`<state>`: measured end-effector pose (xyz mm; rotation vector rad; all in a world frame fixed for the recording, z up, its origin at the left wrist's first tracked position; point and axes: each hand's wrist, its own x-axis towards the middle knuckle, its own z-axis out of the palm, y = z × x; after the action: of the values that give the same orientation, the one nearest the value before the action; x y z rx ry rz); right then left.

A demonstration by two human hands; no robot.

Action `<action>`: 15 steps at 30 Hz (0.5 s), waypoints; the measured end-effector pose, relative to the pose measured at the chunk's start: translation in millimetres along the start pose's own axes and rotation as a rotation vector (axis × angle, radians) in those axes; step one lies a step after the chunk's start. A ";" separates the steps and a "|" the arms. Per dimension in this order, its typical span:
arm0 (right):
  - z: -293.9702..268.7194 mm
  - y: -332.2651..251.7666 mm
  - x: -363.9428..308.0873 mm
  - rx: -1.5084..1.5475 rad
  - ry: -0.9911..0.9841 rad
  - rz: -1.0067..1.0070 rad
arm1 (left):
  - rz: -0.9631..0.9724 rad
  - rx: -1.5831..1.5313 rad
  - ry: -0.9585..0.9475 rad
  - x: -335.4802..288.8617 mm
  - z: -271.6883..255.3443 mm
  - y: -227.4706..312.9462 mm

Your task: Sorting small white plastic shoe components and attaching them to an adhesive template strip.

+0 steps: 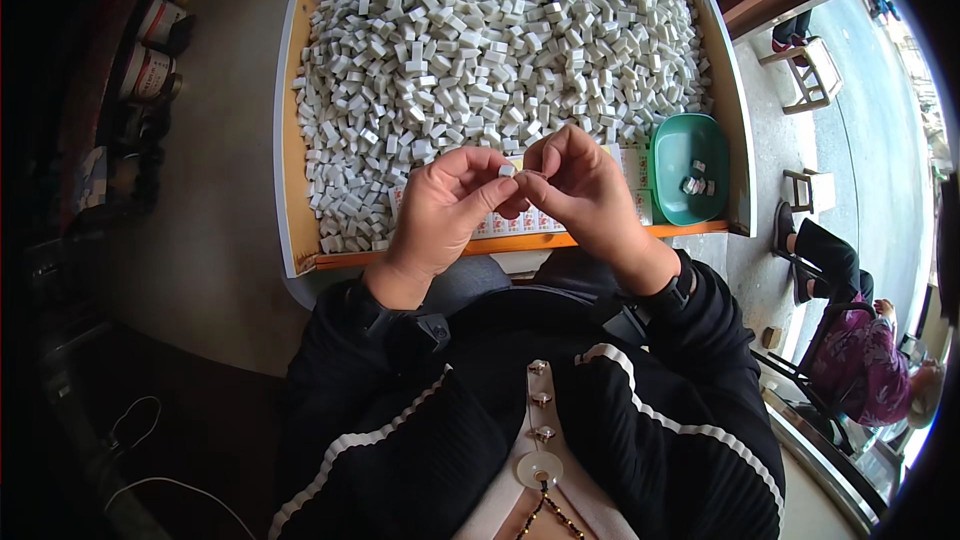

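In front of my chest, my left hand (437,212) pinches a small white block (507,171) between thumb and fingers. Close against it, my right hand (597,202) is closed in a pinch at the block's right side; whatever it holds is too small to name. Under both hands lies a sheet of small printed stickers (500,224), partly covered by them. Beyond spreads a deep heap of similar white blocks (490,50). To the right of my right hand stands a green plastic tub (685,145) with several blocks bearing coloured marks (697,184).
A shallow wooden box (292,130) with orange edges surrounds the heap and the tub. Tins (150,73) line a shelf at far left. To the right are stools (805,75) and a seated person (862,360) in a purple patterned top.
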<state>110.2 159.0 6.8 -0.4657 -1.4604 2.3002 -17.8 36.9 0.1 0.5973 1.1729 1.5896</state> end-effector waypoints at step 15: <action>-2.5 1.3 4.9 -0.210 0.003 0.006 | 0.150 0.505 -0.106 -5.7 -1.5 11.7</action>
<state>106.8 162.8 4.2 -0.5318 -1.7098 2.1589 -22.2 31.1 11.1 1.1034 1.4859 1.3618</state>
